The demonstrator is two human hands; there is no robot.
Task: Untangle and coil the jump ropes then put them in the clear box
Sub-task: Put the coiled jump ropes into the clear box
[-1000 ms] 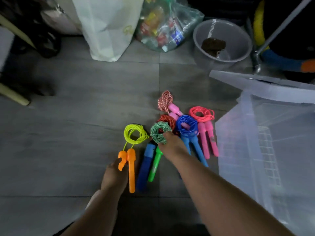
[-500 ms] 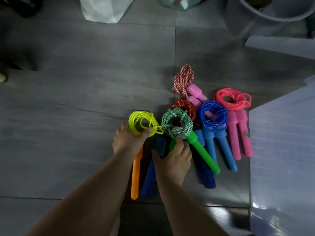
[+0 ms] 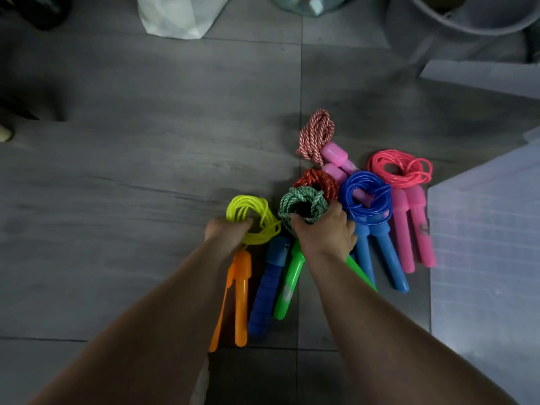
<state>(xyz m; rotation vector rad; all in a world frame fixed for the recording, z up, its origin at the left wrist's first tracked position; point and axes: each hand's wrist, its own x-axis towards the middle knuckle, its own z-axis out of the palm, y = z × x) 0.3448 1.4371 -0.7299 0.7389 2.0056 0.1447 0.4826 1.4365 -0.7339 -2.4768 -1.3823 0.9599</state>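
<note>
Location type: indoor domestic floor area, apparently a storage or utility corner; the room itself cannot be identified.

Evidence:
- Floor (image 3: 117,171): grey wood-grain tiles with straight grout lines, dimly lit.
- 12 o'clock: white bag (image 3: 178,16) standing on the floor, cut off by the frame edge.
- Just right of 12 o'clock: clear bag (image 3: 306,2), contents unclear.
- 1 o'clock: grey basin (image 3: 438,39) on the floor.
- 2 o'clock: loose lid (image 3: 479,80) lying flat.
- 3 o'clock: translucent box (image 3: 482,258).
- 11 o'clock: dark object (image 3: 35,10), not identifiable.
</note>
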